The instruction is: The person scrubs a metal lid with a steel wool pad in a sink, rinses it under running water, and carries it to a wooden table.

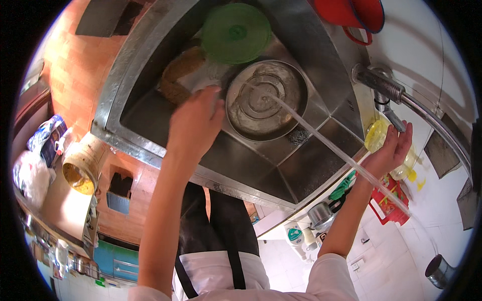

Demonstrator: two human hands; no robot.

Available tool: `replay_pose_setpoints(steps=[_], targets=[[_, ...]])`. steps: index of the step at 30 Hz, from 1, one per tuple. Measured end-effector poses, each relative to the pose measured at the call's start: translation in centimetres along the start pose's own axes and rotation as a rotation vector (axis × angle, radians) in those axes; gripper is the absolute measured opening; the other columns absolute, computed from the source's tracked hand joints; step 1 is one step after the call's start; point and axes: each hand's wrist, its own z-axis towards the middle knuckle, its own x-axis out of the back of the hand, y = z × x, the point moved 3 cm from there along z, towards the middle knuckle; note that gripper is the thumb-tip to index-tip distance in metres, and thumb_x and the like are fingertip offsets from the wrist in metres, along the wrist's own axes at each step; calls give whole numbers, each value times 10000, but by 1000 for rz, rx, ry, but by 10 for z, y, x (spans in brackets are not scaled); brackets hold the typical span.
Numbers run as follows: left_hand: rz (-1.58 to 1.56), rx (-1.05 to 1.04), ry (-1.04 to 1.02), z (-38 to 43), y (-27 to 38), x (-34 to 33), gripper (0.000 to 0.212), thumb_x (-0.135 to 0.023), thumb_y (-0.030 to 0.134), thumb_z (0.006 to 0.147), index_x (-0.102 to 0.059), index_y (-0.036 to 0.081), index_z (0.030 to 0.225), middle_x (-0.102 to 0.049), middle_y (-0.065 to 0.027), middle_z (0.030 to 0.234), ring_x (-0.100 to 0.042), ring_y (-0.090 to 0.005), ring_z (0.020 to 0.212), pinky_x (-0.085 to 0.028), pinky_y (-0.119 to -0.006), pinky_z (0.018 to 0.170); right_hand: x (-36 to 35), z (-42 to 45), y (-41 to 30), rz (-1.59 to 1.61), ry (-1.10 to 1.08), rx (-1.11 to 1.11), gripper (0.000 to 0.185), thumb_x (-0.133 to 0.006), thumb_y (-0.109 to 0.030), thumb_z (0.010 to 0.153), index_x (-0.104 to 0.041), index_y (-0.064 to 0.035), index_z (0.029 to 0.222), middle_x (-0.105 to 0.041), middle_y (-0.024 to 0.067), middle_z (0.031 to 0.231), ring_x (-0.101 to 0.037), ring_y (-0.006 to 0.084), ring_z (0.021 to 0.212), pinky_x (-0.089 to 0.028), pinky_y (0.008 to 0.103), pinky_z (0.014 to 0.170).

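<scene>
My right hand (389,152) has its thumb and fingers on the metal faucet lever (395,120). A stream of water (327,143) runs from the spout end (440,271) into a round, shallow metal pan (268,101) in the stainless steel sink (150,113). Water stands in the pan. Just left of its rim, my left hand (196,122) hovers blurred over the sink, thumb apart and no object visible in it. Near its fingertips lies a curved, rough brown item (182,73), whose kind is unclear. A green round lid (236,33) with a central knob lies beyond the pan.
A steel wool scrubber (299,136) sits beside the pan. Along the wall are a red mug (350,17), a yellow-tinted plastic bottle (376,133) and a red container (389,203). A metal pot (320,215) stands right of the sink; a dirty bucket (81,169) is at left.
</scene>
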Motion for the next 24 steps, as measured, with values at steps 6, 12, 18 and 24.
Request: replay_pose_setpoints(steps=[6, 12, 18, 24], targets=[[173, -170, 254, -35, -44, 51, 140, -578, 81, 760, -624, 54, 890, -626, -109, 815, -611, -257, 691, -482, -350, 639, -6, -30, 41, 50, -86, -185, 358, -489, -25, 870, -424, 6, 1220, -495, 148, 1208, -483, 215, 1099, -395, 331, 925], [305, -228, 225, -35, -42, 45, 45, -565, 74, 688, -580, 85, 730, -606, -72, 692, -595, -279, 642, -471, -359, 584, -35, -156, 237, -677, -817, -168, 705, -685, -161, 749, -310, 10, 1321, -374, 263, 1287, -344, 420, 1216, -335, 469, 988], [338, -203, 257, -34, -46, 43, 86, -584, 96, 619, -499, 100, 633, -545, -38, 611, -568, -245, 597, -458, -356, 557, -48, -188, 233, -713, -634, -277, 771, -737, -177, 673, -293, 21, 1271, -408, 245, 1190, -403, 409, 1117, -373, 460, 927], [359, -214, 261, -33, -49, 43, 89, -581, 94, 617, -496, 105, 639, -545, -36, 613, -557, -255, 582, -443, -358, 533, -30, -172, 183, -407, -270, -312, 559, -699, -111, 727, -397, 39, 1173, -458, 218, 1110, -471, 373, 1003, -404, 436, 876]])
